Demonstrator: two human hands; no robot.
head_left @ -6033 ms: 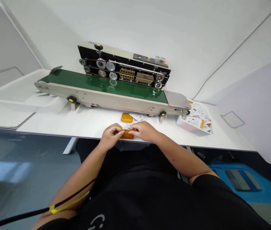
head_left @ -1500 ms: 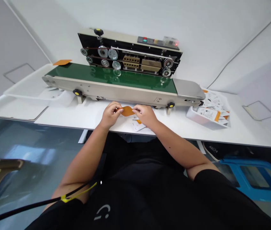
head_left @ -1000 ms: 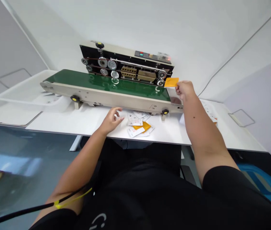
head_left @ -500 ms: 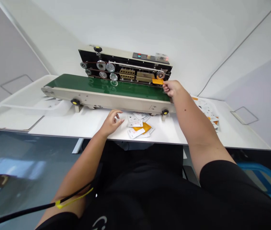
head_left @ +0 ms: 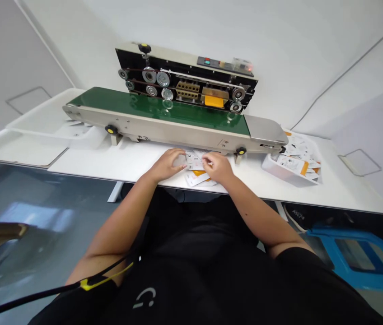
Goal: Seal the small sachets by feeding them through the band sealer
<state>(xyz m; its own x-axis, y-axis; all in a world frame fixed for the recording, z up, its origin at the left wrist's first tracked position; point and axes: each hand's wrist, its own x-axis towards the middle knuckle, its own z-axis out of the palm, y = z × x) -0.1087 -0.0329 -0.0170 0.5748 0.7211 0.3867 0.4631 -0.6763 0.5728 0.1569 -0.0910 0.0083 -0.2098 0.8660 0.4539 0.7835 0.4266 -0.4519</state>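
Observation:
My left hand (head_left: 167,164) and my right hand (head_left: 217,167) are close together on the white table, at a loose pile of white printed sachets (head_left: 200,180). My right fingers pinch a white sachet (head_left: 194,160) on top of the pile. My left fingertips are right by its other side, and contact is hard to tell. An orange sachet (head_left: 198,173) lies partly hidden beneath. Another orange sachet (head_left: 213,101) stands upright at the sealing block of a band sealer (head_left: 184,76), apart from both hands.
The sealer's green conveyor belt (head_left: 157,108) runs along the table behind my hands. A white box (head_left: 289,166) with printed sachets stands at the right, a shallow white tray (head_left: 39,126) at the left. A blue stool (head_left: 354,259) is below the table's right side.
My right hand has let go of the orange sachet at the sealer and come back to the pile. The sachet has moved left along the sealer. My left hand has moved onto the white sachet.

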